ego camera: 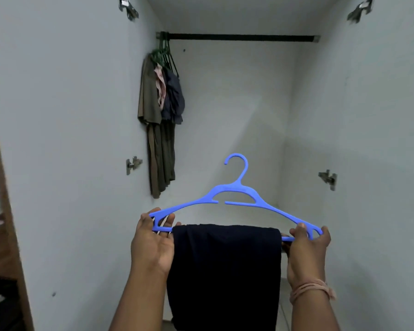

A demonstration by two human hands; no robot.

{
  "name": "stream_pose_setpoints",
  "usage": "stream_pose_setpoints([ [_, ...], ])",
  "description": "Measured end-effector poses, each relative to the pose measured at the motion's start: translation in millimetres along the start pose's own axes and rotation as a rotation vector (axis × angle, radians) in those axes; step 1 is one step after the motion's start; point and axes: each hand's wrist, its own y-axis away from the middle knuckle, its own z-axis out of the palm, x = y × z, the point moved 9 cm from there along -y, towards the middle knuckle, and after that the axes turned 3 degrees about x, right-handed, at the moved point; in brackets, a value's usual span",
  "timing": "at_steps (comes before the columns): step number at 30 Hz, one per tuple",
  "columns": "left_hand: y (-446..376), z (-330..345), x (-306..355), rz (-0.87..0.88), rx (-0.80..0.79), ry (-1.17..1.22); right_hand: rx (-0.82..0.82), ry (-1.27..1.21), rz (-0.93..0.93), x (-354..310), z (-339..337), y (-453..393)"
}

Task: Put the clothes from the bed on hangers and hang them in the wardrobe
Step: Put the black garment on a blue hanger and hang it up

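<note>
I hold a blue plastic hanger (pixel 234 191) in front of the open wardrobe, hook pointing up. A dark navy garment (pixel 225 271) is folded over its bottom bar and hangs down between my arms. My left hand (pixel 153 240) grips the hanger's left end, fingers through the frame. My right hand (pixel 306 244) pinches the right end. The black wardrobe rail (pixel 239 37) runs across the top, well above the hanger.
Several garments on green hangers (pixel 161 111) hang bunched at the rail's left end against the white side wall. The rest of the rail is bare. Metal hinges (pixel 133 164) sit on both side walls. A brown wooden door edge (pixel 3 187) stands at far left.
</note>
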Motion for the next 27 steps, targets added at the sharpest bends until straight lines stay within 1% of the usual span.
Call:
stream_pose_setpoints([
  [2,-15.5,21.0,-2.3,0.03,0.006,-0.013,-0.006,-0.001,0.028,3.1,22.0,-27.9],
  [5,-39.8,48.3,-8.4,0.096,0.022,-0.051,-0.057,-0.026,0.033,5.5,55.4,-73.0],
  [9,-70.0,78.6,3.7,0.237,0.053,-0.258,-0.13,-0.134,0.049,5.8,97.9,-119.2],
  [12,-97.8,105.7,22.7,0.308,0.058,-0.357,-0.156,-0.171,0.055,4.8,140.7,-153.0],
  [18,-167.9,158.0,50.6,0.362,0.032,-0.377,-0.223,-0.184,-0.049,-18.8,234.6,-203.1],
  [20,-198.0,173.8,62.2,0.383,0.021,-0.39,-0.242,-0.166,-0.054,-22.7,271.4,-221.5],
  [25,-263.2,220.8,93.9,0.457,-0.014,-0.419,-0.237,-0.151,-0.138,-43.7,354.8,-257.4],
  [27,-288.8,243.0,107.2,0.47,-0.046,-0.471,-0.237,-0.144,-0.164,-52.3,387.9,-272.5],
])
